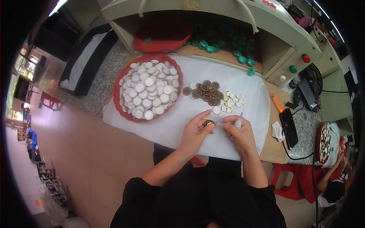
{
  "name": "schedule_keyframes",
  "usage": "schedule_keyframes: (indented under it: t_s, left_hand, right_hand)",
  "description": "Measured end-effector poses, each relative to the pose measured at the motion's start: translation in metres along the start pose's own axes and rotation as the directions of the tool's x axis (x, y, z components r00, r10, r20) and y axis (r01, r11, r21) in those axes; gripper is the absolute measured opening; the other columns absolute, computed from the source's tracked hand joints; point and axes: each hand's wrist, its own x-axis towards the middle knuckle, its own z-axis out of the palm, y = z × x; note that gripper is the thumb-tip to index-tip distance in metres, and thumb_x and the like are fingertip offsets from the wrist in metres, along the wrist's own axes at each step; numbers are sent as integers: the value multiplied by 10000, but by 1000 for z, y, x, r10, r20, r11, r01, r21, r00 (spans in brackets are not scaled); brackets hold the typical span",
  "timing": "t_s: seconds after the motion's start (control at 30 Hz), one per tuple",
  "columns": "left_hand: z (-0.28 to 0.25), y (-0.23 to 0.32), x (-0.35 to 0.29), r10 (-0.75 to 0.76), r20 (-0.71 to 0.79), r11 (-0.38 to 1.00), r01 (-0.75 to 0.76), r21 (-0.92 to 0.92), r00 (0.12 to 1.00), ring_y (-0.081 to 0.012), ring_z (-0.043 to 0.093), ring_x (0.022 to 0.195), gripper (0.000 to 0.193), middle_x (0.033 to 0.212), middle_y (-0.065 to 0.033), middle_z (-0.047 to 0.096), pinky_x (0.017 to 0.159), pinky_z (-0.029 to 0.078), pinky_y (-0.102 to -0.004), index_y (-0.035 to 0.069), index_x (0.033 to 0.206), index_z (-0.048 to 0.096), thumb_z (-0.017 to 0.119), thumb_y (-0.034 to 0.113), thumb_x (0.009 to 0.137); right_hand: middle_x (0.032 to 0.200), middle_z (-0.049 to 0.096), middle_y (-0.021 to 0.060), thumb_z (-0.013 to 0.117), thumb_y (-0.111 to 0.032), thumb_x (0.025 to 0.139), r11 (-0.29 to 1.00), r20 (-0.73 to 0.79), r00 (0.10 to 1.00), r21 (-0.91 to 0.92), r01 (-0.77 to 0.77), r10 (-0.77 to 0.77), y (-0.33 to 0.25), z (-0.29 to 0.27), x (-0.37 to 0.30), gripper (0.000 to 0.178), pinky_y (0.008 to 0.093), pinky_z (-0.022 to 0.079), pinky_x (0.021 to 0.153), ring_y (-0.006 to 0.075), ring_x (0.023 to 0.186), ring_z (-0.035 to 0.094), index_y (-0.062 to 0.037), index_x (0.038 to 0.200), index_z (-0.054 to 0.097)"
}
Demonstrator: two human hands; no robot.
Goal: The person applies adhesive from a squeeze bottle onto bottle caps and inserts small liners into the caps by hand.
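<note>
My left hand (195,132) pinches a small dark round piece (208,123), nearer me and right of the heaped red tray (164,58).
The red tray holds a mound of pale discs (148,90). My left thumb and fingers are nearly closed on the piece; my right hand (240,133), farther right of the tray, is curled around a slim white-and-purplish tool (238,123). Right of the tray, brown discs (207,92) lie piled on the white-covered worktop (254,95). Behind the tray, a second red tray (163,35) sits in the shelf (224,56), with green caps (210,49) farther right.
</note>
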Motion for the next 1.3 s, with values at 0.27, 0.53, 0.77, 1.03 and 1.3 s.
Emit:
schedule_keyframes:
  t_s: [0.27, 0.53, 0.77, 1.03, 1.3]
  left_hand:
    - [-71, 104, 40, 747, 376, -281, -251, 926, 548, -248, 503, 865, 175, 916, -95, 582, 783, 381, -335, 35, 893, 600, 563, 53, 723]
    - [-32, 66, 40, 518, 506, -171, -496, 851, 689, -257, 483, 931, 215, 1018, -107, 534, 769, 401, -352, 35, 932, 579, 564, 38, 717]
    - [5, 10, 48, 216, 486, -4, -497, 868, 847, -241, 479, 795, 321, 819, -88, 483, 657, 419, -336, 16, 981, 548, 621, 73, 674]
    - [-6, 13, 36, 273, 506, 3, -527, 850, 818, -217, 477, 792, 326, 857, -87, 491, 676, 415, -312, 12, 1008, 527, 615, 84, 703]
    - [-19, 13, 20, -239, 249, 827, 331, -454, 938, -131, 486, 770, 374, 1017, -105, 503, 704, 415, -242, -13, 1198, 356, 401, 189, 886]
  right_hand:
    - [661, 544, 6, 613, -105, 704, 994, 18, 1000, 111, 5, -6, 11, -10, 1, 143, 188, 358, 496, 54, 543, 447, -6, 806, 599]
    - [608, 497, -15, 636, -149, 707, 978, 5, 999, 205, 32, -33, 11, -8, 4, 169, 171, 312, 457, 41, 514, 430, -22, 808, 590]
    - [678, 484, 35, 519, -147, 785, 882, 35, 999, 470, 13, -33, 4, -10, 3, 185, 225, 378, 542, 103, 580, 451, -17, 911, 484]
    - [782, 528, 77, 490, -152, 816, 889, -12, 997, 453, 68, -70, 4, -9, -2, 215, 274, 431, 566, 152, 660, 530, -5, 972, 486]
    - [837, 540, 88, 509, -135, 811, 911, -17, 995, 400, 95, -96, -13, -13, -11, 307, 242, 404, 534, 148, 661, 537, -2, 1084, 462]
